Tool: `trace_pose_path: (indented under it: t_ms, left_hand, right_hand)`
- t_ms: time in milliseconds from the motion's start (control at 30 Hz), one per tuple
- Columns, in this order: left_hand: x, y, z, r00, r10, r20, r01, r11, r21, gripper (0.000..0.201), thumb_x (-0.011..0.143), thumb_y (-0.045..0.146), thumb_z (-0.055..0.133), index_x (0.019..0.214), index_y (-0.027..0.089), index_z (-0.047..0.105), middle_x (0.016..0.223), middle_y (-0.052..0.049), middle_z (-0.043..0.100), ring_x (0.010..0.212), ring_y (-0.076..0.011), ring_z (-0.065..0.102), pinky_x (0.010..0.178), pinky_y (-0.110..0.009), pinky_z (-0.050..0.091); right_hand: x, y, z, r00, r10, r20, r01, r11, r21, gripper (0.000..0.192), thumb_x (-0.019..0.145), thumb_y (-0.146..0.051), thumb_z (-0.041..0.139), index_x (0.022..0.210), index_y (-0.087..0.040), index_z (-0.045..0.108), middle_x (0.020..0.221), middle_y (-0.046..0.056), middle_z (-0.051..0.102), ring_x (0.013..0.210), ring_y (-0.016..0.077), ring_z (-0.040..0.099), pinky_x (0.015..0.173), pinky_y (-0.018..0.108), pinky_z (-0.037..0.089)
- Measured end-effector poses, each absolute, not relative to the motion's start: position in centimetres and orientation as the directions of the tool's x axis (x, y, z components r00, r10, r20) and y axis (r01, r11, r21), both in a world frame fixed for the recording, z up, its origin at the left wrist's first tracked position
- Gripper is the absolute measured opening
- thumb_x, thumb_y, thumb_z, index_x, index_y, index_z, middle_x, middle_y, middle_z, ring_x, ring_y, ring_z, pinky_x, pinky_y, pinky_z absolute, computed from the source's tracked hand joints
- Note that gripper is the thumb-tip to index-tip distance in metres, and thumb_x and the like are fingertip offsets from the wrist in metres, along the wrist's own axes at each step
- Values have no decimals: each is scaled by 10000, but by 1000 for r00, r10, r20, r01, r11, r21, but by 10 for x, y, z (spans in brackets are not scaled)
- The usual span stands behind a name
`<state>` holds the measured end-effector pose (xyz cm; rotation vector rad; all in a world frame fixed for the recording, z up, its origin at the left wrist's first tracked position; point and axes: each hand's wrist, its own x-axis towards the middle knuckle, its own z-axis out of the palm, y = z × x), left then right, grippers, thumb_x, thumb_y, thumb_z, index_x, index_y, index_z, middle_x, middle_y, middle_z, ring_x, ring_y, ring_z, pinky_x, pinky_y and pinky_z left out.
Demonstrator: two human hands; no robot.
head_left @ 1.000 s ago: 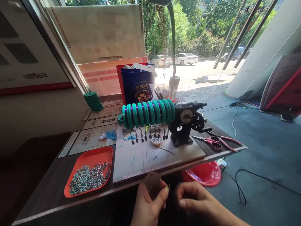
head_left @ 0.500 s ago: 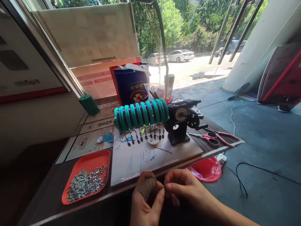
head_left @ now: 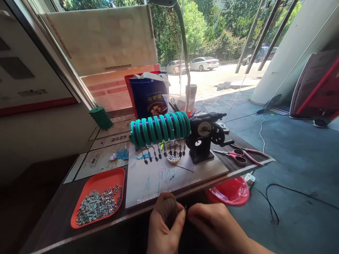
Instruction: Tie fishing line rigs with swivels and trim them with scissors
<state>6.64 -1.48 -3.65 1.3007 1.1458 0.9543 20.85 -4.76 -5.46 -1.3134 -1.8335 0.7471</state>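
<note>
At the table's front edge my left hand [head_left: 166,224] is closed, thumb and index finger pinched on a tiny dark piece too small to name. Close beside it my right hand [head_left: 218,224] is closed too, its fingertips near that piece; whatever it grips is hidden. Beyond both hands lies a white board [head_left: 153,190] with short blue threads. Over the board extends a row of green foam rings [head_left: 160,129] on a hand-cranked winder [head_left: 202,141], with small dark fittings hanging from thin lines below.
An orange tray [head_left: 106,179] of small metal parts stands left. A small bowl [head_left: 173,161] of beads sits under the rings. Pink-handled scissors [head_left: 238,159] and pliers [head_left: 254,156] lie right. Below the edge is a red bin [head_left: 239,197]; a blue bag [head_left: 148,93] stands behind.
My right hand has turned over and its fingers have curled in, shifting slightly right, away from the left fingertips. My left hand keeps its pinch nearly in place.
</note>
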Motion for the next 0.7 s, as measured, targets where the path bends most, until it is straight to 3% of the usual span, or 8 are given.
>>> trace_pose_path:
  t_ms: [133,200,267,367,500,600,700]
  left_hand:
    - [67,-15,-29,177,984,0,171,-31,985,168,698,253,608,586,139,558,734,2,477,566,-69,470,527,-159,358]
    - [65,-15,-27,178,984,15,135,-40,990,164,706,279,608,629,144,555,738,0,492,596,-86,502,552,-162,384]
    - [63,-15,-25,185,982,-20,62,9,998,189,700,327,626,729,156,551,690,16,485,581,-87,490,531,-162,379]
    - [58,-13,-24,155,984,-86,34,82,996,241,705,367,634,772,160,531,569,56,404,507,-58,386,472,-147,316]
    - [54,-12,-24,83,994,-74,26,72,997,264,726,379,615,833,179,482,569,63,418,508,-59,376,479,-149,318]
    - [57,-14,-26,-42,999,23,113,-18,993,242,730,312,616,879,203,460,606,55,486,524,-77,452,507,-158,362]
    - [60,-15,-30,-155,971,180,224,-143,964,164,716,203,619,832,221,504,592,54,531,503,-82,490,518,-159,381]
  right_hand:
    - [206,-41,-41,-370,691,621,711,641,-290,329,904,-159,275,681,-155,517,520,10,502,463,114,389,459,249,270]
    - [207,-30,-27,-487,573,659,682,721,-124,286,895,-141,296,733,-154,532,601,25,537,524,133,392,502,272,269]
    - [208,-15,-14,-602,506,617,613,788,-48,200,873,-136,364,784,-159,541,681,27,560,586,142,402,543,283,268]
    - [207,10,-2,-696,480,534,541,839,-50,120,854,-133,434,843,-173,547,650,-7,540,588,132,397,552,274,262]
    - [200,33,-5,-703,555,446,507,830,-232,94,824,-137,478,848,-178,558,584,-40,503,514,95,386,503,236,253]
    - [194,37,-9,-635,673,379,581,739,-340,28,775,-162,541,756,-160,561,532,-46,455,477,79,355,477,213,239]
    - [191,37,-2,-553,776,303,663,630,-404,78,774,-150,536,713,-150,584,511,-39,453,470,75,353,477,202,239]
